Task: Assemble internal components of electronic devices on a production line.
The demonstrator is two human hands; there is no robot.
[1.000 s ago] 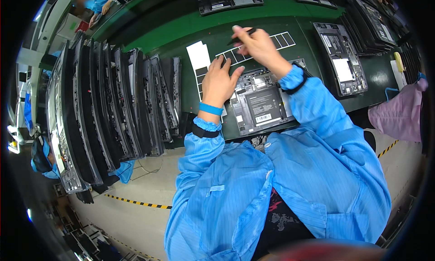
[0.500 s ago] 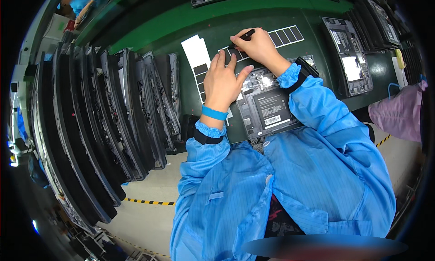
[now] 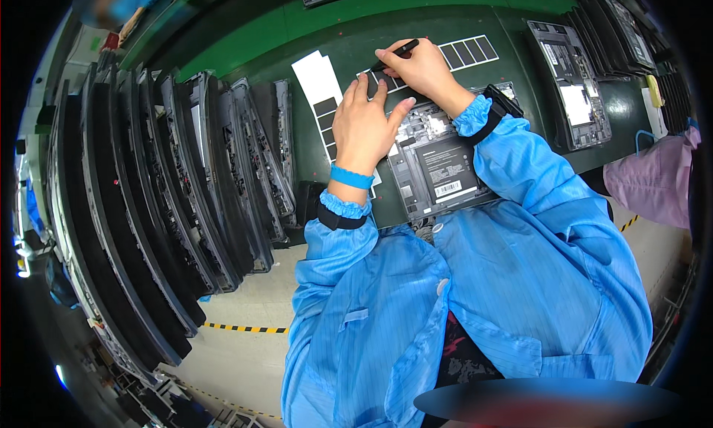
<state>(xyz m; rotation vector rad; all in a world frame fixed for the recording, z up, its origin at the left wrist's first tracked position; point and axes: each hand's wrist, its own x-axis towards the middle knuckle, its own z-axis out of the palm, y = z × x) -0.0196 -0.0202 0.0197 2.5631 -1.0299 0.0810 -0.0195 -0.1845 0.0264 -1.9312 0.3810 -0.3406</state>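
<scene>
My left hand lies with fingers spread, its fingertips at the left end of a white strip with black rectangular pads. Between the fingers of my right hand is a slim black pen-shaped tool, slanting down to the strip near my left fingertips. Whether it is a pen or tweezers cannot be made out. A second white sheet with black pads lies left of my left hand, partly under it. Close to my body, an opened laptop base shows its black battery; my right forearm covers part of it.
Several laptop bases stand upright in a row at the left. Another opened laptop base lies on the green mat at the right, beside a stack of dark laptop parts. A pink cloth or sleeve is at the right edge.
The tool's upper end in my right hand has tilted slightly upward. My left hand stays nearly in place, while the whole view has shifted a little.
</scene>
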